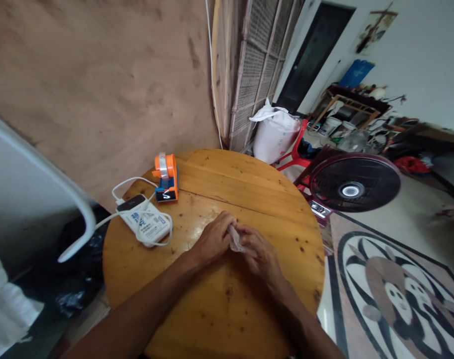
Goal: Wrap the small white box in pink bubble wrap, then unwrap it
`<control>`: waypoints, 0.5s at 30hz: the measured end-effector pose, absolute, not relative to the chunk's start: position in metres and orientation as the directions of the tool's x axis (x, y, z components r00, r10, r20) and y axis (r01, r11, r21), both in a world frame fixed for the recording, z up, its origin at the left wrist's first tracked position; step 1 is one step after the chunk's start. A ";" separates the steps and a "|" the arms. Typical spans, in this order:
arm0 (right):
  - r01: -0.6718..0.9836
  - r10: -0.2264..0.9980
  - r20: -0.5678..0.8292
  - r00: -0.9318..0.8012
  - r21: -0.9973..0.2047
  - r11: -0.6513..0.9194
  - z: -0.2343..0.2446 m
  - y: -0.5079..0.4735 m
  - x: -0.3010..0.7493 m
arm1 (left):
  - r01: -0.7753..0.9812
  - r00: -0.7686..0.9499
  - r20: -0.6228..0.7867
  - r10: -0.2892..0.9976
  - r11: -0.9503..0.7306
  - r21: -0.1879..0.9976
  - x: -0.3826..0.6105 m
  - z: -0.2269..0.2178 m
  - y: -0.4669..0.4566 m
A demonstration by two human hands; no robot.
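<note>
Where both hands meet near the middle of the round wooden table [219,309], they hold a small pale scrap [235,241] between them. It looks thin and crumpled, like clear plastic or tape, but it is too small to tell which. The left hand [212,242] is curled, and its bent fingers pinch the left side of the scrap. The right hand [262,254] is curled too, and its fingertips pinch the right side. Both hands rest on the table top, and both bare arms come in from the near edge.

Far and to the left on the table stands an orange tape dispenser [167,178] with a roll of clear tape on top. Nearer than that lies a white power bank [148,224] with blue writing, and a white cable [137,182] loops around it. A dark phone [130,202] lies at the power bank's far left end. These things are well apart from the hands.

Off the table on the right, a dark round fan [354,189] stands on the floor. Far behind the table, a white sack [273,134] sits by a red chair [294,157]. A panda rug [394,294] lies on the floor at the near right.
</note>
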State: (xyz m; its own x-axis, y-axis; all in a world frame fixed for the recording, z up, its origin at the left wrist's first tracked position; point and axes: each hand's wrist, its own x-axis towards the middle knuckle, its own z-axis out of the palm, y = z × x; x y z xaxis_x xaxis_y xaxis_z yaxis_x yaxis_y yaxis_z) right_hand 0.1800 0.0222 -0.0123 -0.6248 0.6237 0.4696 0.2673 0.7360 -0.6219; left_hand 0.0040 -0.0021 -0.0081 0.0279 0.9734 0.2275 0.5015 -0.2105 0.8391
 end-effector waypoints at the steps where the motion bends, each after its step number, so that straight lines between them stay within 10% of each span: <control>1: 0.262 0.618 0.477 -0.625 -0.617 0.742 -0.013 0.022 0.180 | 0.496 0.043 0.232 0.972 -0.222 0.839 0.004 -0.008 -0.002; 15: 0.206 0.520 0.533 -0.667 -0.538 0.817 -0.016 0.025 0.181 | 0.398 0.252 0.031 0.967 -0.133 0.908 -0.021 0.006 -0.004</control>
State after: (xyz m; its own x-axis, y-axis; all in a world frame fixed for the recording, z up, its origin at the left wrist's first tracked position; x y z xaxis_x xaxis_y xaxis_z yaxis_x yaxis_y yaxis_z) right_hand 0.1809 0.0248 -0.0162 -0.6674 0.5199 0.5332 0.2063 0.8170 -0.5384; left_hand -0.0210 -0.0043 0.0058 0.2522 0.9672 0.0311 0.3978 -0.1329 0.9078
